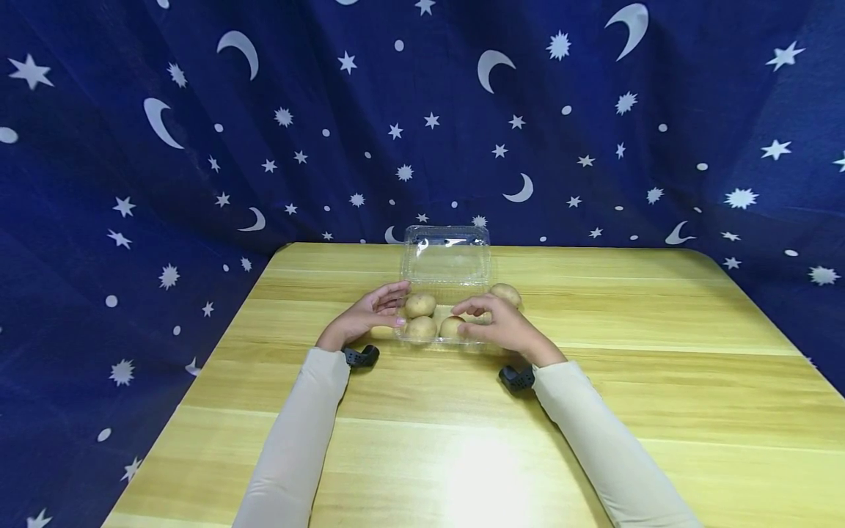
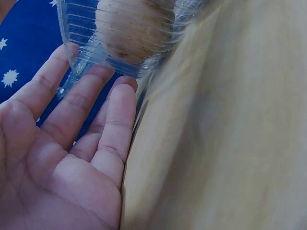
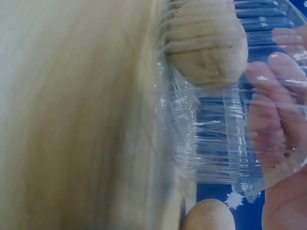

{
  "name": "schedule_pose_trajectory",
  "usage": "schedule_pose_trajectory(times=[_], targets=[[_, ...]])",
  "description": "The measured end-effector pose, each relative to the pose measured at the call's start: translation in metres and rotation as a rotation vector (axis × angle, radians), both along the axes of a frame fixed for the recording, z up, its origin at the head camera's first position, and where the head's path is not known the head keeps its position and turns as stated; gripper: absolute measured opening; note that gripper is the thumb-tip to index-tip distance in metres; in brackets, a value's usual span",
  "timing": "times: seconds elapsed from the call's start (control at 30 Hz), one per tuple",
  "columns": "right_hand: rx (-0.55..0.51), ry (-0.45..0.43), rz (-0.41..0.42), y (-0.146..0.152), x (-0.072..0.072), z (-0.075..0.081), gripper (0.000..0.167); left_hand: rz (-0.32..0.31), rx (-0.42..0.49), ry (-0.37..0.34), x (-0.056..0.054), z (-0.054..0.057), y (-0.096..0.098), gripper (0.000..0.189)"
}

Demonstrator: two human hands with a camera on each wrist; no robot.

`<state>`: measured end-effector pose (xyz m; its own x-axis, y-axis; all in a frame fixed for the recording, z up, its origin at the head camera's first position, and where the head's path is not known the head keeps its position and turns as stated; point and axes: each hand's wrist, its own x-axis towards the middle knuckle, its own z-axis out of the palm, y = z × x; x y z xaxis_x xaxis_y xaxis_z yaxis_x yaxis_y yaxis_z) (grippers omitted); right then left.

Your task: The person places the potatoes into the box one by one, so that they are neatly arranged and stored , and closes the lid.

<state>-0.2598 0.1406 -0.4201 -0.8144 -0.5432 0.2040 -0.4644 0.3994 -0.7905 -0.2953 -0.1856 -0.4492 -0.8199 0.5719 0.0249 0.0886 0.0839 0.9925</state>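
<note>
A clear hinged plastic box [image 1: 445, 341] stands on the table, its lid [image 1: 447, 257] raised at the back. Inside lie a rear potato [image 1: 420, 305] and a front potato [image 1: 421, 328] on the left, and another potato [image 1: 452, 327] at the front right. My left hand [image 1: 370, 315] rests against the box's left side, fingers extended along the ribbed wall; its thumb is at the front rim. My right hand [image 1: 498, 323] reaches over the right side, loosely bent fingers just above the front-right potato [image 3: 208, 45]. Its thumb is hidden in the right wrist view.
One more potato [image 1: 505, 294] lies on the table outside the box, beyond my right hand. The wooden table [image 1: 396, 455] ends at its far edge before a dark blue curtain [image 1: 422, 147] with moons and stars.
</note>
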Motion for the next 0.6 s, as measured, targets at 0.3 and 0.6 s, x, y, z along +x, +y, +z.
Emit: schedule_pose_trajectory(times=[0.3, 0.6], targets=[[-0.234, -0.053, -0.065, 0.005, -0.003, 0.000, 0.026, -0.002, -0.002, 0.004, -0.001, -0.001, -0.001, 0.089], [-0.346, -0.141, -0.079, 0.011, -0.005, -0.001, 0.032, -0.005, 0.001, 0.005, -0.001, -0.001, 0.000, 0.089]])
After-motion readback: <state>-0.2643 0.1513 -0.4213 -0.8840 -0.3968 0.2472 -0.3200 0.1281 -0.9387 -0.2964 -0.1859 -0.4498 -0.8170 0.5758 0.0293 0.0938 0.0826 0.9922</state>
